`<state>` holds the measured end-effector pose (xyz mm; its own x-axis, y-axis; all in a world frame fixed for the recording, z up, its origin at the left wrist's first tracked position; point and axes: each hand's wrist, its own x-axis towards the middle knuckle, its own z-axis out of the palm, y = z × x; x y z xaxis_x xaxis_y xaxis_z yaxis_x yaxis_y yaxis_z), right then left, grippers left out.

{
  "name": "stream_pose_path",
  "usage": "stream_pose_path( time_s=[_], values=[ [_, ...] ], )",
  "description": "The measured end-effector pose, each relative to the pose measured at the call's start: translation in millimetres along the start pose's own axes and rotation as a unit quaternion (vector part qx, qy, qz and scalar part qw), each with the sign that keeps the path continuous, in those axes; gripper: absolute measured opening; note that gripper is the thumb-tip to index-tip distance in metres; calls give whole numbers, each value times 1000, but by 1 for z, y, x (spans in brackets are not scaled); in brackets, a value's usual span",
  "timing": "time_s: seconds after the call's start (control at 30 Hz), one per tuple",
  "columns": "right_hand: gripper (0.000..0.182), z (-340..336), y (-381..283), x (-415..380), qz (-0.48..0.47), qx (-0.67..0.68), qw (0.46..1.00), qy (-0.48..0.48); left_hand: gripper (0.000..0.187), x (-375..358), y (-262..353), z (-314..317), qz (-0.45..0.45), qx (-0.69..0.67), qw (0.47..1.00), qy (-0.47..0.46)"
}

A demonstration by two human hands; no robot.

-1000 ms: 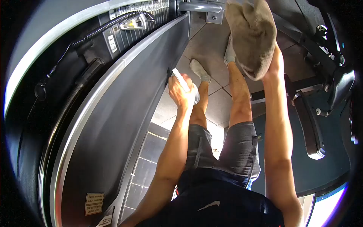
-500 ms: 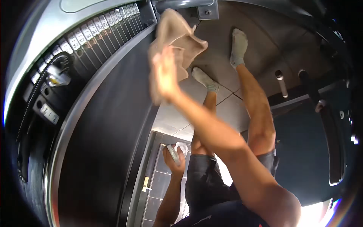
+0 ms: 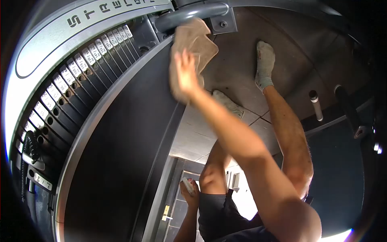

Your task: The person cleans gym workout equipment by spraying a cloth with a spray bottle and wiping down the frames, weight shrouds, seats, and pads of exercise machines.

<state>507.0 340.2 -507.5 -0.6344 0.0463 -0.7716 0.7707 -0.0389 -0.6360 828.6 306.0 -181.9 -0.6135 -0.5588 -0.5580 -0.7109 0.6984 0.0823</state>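
My right hand [image 3: 187,76] reaches far forward, fingers stretched out, and presses a beige cloth [image 3: 191,42] against the upper edge of a dark panel [image 3: 117,149]. The cloth's free corner hangs out past that edge, over the floor. Motion blurs the hand somewhat. Low in the view, my left hand [image 3: 192,197] is closed around a small whitish bottle [image 3: 187,185], held up beside my knee. Most of the bottle is hidden by the fingers or too small to make out.
Left of the panel stands a weight stack [image 3: 68,80] with numbered labels and a coiled cord [image 3: 30,147]. A grey tubular handle [image 3: 193,14] crosses the top. My socked feet stand on floor tiles [image 3: 234,52]. A dark pad [image 3: 334,161] lies right; a door [image 3: 181,205] shows below.
The view has shifted, showing more of the machine's lettered top and weight labels. My right hand stays on the cloth at the panel's edge. My left hand with the bottle appears lower.
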Motion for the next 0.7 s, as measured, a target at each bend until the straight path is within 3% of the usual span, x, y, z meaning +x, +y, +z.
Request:
stream_pose_path(
  time_s=[0.03,0.07,0.1,0.17,0.2,0.23,0.27,0.3,0.33,0.37,0.43,0.47,0.5,0.53,0.57,0.63,0.67,0.7],
  values=[
    [83,11,47,62,-3,-34,999,-18,15,0,-1,0,-18,-10,1000,-7],
    [83,6,43,98,30,-22,999,-32,14,1,-3,-1,-33,-22,999,-17],
    [82,-15,-24,75,96,28,995,-23,14,1,-6,-3,-48,-34,998,-24],
    [83,-3,-69,43,5,44,999,-25,22,-11,-29,-4,-34,-21,999,-32],
    [79,0,-103,-11,-22,75,997,7,23,-10,-36,0,-44,-34,997,-50],
    [71,8,-125,-67,-105,39,992,58,25,-8,-45,4,-50,-47,995,-68],
    [67,15,-148,-124,-189,-38,977,89,22,-10,-66,7,4,-59,995,-80],
    [67,-12,-179,-174,-207,-126,965,-97,20,-13,-94,11,59,-71,992,-89],
    [65,-28,-181,-210,-293,-61,943,-144,17,-15,-108,10,111,-81,986,-94],
    [64,-53,-189,-230,-371,18,909,-191,19,-14,-76,0,107,-37,992,-59],
    [63,-44,-157,-199,-404,31,907,-114,22,5,-2,-10,100,28,995,11],
    [64,-28,-131,-170,-389,70,919,-4,19,0,-11,-8,62,-10,998,-1],
    [62,-17,-108,-147,-208,72,975,1,21,1,-3,-12,68,-8,998,-4],
    [61,-23,-112,-118,-45,74,996,23,23,3,8,-17,74,-8,997,-8],
    [66,-23,-115,-109,19,24,999,23,25,5,15,-20,81,-9,997,-13],
    [67,-6,-148,-153,32,22,999,22,25,8,6,-22,122,-31,992,-24],
    [64,-3,-183,-203,-57,1,997,52,26,3,11,-31,155,-25,987,-28],
    [62,-6,-220,-254,-169,6,983,76,27,-3,14,-29,109,-13,994,-27]
  ],
)
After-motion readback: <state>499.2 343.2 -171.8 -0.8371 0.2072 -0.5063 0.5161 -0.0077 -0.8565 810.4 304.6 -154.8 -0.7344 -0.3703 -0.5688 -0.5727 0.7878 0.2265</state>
